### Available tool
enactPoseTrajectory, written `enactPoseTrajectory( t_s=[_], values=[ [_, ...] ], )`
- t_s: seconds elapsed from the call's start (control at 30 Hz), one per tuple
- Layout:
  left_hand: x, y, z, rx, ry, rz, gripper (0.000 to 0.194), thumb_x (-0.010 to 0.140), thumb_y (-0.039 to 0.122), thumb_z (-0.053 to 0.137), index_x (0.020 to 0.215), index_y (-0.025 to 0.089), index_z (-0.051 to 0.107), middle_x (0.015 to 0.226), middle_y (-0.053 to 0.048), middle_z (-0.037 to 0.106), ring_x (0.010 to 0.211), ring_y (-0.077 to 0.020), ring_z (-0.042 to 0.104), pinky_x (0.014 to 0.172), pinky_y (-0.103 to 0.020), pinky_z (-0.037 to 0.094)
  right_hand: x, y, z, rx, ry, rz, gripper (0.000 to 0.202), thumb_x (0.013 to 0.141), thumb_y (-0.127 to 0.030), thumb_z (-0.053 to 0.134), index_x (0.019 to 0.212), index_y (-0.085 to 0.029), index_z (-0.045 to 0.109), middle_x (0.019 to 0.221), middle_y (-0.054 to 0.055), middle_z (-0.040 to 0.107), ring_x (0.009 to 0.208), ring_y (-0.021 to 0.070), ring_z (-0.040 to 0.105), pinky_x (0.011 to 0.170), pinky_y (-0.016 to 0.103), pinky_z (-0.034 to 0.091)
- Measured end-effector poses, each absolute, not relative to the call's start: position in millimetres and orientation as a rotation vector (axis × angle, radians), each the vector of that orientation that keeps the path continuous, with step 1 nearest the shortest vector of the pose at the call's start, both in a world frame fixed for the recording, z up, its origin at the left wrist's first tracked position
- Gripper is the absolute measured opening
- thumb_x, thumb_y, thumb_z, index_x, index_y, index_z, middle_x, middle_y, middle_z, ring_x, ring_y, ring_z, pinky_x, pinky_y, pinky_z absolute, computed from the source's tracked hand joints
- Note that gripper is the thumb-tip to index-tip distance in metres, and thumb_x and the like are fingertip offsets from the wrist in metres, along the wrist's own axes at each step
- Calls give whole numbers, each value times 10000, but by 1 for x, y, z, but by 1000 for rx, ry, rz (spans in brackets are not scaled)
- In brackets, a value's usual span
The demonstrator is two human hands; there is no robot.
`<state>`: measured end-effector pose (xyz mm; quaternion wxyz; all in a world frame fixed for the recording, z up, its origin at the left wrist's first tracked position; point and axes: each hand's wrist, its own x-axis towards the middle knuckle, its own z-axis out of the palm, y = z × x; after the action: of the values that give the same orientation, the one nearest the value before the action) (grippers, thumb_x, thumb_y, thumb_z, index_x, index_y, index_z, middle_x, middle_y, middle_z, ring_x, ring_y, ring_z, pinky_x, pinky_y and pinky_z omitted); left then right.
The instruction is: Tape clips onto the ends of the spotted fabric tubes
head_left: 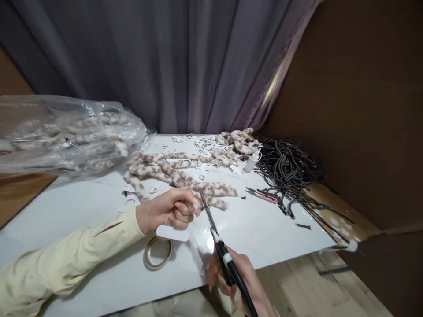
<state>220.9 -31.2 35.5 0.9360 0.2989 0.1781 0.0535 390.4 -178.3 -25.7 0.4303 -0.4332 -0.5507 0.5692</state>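
Observation:
My left hand (180,209) is closed over the white table, its fingers pinched on something small beside the plier tips; a white card (172,233) shows just below the fingers. In my right hand (243,273) are long-nosed pliers with black handles (228,264), their thin metal jaws (207,209) pointing up and left to the left fingertips. A roll of tape (157,253) lies on the table under my left wrist. Brown-and-white fluffy strips (185,178) lie just beyond my left hand.
At the left, a clear plastic bag (72,136) holds more fluffy strips. Black cords (287,167) are heaped at the right, near pink-handled snips (264,195) and a small bottle (251,162). Metal rings (153,190) lie scattered on the white table (280,246). A grey curtain (158,66) hangs behind.

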Motion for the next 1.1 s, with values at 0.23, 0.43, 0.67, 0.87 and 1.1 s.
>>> enactPoseTrajectory(
  t_s=[0.23, 0.43, 0.67, 0.87, 1.1],
  values=[
    [221, -32, 35, 609, 350, 123, 189, 690, 118, 487, 510, 71, 520, 340, 127, 111, 315, -11, 8, 261, -91, 168, 393, -178, -27, -1138, -1433, 1418, 714, 627, -851, 383, 799, -166, 487, 603, -17, 429, 468, 69, 250, 426, 243, 201],
    [221, -32, 34, 646, 324, 125, 186, 708, 113, 470, 533, 80, 524, 345, 128, 103, 318, -16, -8, 259, -105, 113, 393, -179, -32, -1150, -1462, 1406, 713, 630, -843, 398, 818, -162, 488, 641, -7, 462, 474, 67, 253, 436, 236, 213],
    [221, -32, 34, 624, 341, 140, 206, 702, 113, 497, 503, 69, 524, 340, 127, 118, 317, -12, -3, 253, -110, 117, 390, -178, -24, -1193, -1436, 1420, 567, 703, -730, 487, 769, -167, 485, 590, -4, 500, 484, 85, 341, 459, 220, 269],
    [221, -32, 36, 617, 349, 147, 164, 698, 118, 505, 558, 50, 556, 333, 130, 137, 317, -8, 1, 254, -85, 183, 392, -179, -25, -1163, -1455, 1420, 650, 655, -817, 415, 740, -175, 475, 609, -1, 477, 474, 81, 298, 445, 237, 244],
    [221, -32, 35, 654, 361, 148, 206, 701, 141, 515, 502, 91, 500, 349, 129, 105, 320, -4, 16, 278, -71, 209, 393, -178, -27, -1163, -1468, 1388, 584, 698, -761, 445, 721, -177, 443, 571, -13, 454, 499, 92, 341, 452, 229, 263]
  ],
)
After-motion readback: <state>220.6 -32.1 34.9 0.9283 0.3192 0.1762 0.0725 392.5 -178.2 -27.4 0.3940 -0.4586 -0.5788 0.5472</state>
